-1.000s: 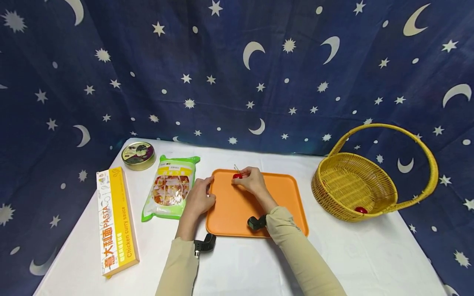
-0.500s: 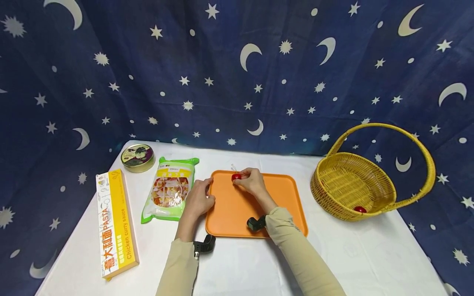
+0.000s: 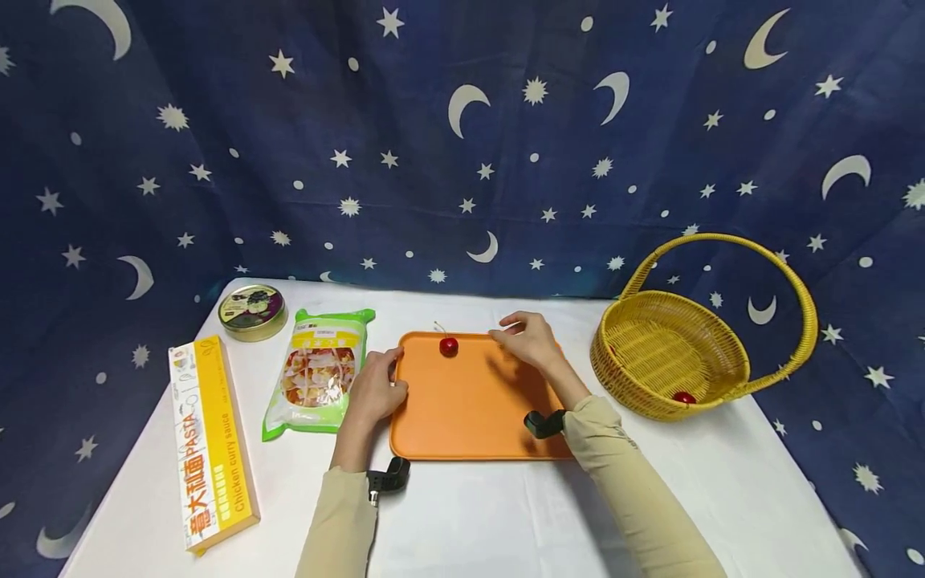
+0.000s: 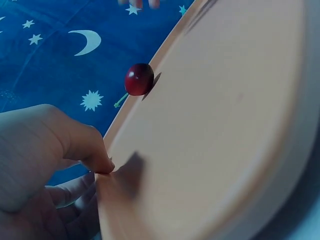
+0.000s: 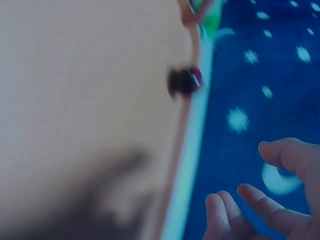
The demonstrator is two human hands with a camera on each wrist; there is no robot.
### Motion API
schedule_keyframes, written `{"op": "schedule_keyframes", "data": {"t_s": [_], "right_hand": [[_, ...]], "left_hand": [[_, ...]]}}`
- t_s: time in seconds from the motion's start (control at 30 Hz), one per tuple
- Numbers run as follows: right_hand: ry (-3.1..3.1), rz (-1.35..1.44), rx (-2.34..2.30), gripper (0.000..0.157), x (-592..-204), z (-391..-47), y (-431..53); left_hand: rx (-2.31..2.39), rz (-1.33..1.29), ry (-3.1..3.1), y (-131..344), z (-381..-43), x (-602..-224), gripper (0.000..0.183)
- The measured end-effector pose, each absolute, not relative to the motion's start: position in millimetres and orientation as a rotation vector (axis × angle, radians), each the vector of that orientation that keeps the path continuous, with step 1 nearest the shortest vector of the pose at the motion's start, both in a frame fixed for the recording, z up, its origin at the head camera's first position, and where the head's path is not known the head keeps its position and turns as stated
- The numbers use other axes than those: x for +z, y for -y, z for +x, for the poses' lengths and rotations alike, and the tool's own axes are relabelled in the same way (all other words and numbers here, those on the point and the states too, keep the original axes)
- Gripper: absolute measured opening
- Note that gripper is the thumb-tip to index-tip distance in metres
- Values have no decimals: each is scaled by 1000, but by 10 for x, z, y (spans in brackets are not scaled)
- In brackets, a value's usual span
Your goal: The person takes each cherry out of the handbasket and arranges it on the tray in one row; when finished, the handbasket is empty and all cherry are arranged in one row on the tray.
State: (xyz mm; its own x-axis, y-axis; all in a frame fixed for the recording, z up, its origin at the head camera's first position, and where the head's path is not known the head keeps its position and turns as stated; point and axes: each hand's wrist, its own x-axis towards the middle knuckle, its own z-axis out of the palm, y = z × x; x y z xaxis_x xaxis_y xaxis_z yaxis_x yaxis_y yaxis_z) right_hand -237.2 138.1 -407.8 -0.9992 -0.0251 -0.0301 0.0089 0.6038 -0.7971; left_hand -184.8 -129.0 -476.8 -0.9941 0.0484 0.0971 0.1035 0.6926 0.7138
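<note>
A red cherry (image 3: 449,347) with a thin stem lies at the back left of an orange tray (image 3: 462,417). In the left wrist view the cherry (image 4: 139,79) sits by the tray's rim, its stem over the edge. My left hand (image 3: 373,392) grips the tray at its back left corner; some of its fingers (image 4: 75,200) lie outside the rim. Over the back right part of the tray hovers my right hand (image 3: 533,341), fingers apart, holding nothing. The right wrist view shows the thumb (image 5: 280,150) spread from the fingers, and a blurred cherry (image 5: 187,81).
On the right stands a yellow wicker basket (image 3: 629,393) with a tall handle and a red cherry (image 3: 683,397) inside. A green and yellow food bag (image 3: 321,373), a round tin (image 3: 252,311) and a pasta box (image 3: 213,445) lie left of the tray on the white table (image 3: 462,522).
My right hand has let go of the cherry and moved right, its fingers spreading. The cherry stays on the tray. My left hand keeps its place at the corner. The head view has shifted slightly.
</note>
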Motion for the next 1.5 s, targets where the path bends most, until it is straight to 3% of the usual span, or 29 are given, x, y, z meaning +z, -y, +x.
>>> {"op": "schedule_keyframes", "data": {"t_s": [0.33, 0.77, 1.23, 1.5], "right_hand": [[-2832, 110, -1301, 37, -3616, -2343, -2386], [-2482, 29, -984, 34, -3660, -2656, -3302], [-2138, 134, -758, 11, -3769, -2902, -3279], [-2167, 114, -815, 9, -3787, -2892, -3284]], "left_hand": [[-1189, -182, 2751, 1311, -1827, -4768, 58], [-1204, -155, 2823, 1331, -1848, -4805, 59], [-1216, -179, 2813, 1324, -1877, -4811, 61], [-1212, -177, 2813, 1325, -1872, -4813, 60]]}}
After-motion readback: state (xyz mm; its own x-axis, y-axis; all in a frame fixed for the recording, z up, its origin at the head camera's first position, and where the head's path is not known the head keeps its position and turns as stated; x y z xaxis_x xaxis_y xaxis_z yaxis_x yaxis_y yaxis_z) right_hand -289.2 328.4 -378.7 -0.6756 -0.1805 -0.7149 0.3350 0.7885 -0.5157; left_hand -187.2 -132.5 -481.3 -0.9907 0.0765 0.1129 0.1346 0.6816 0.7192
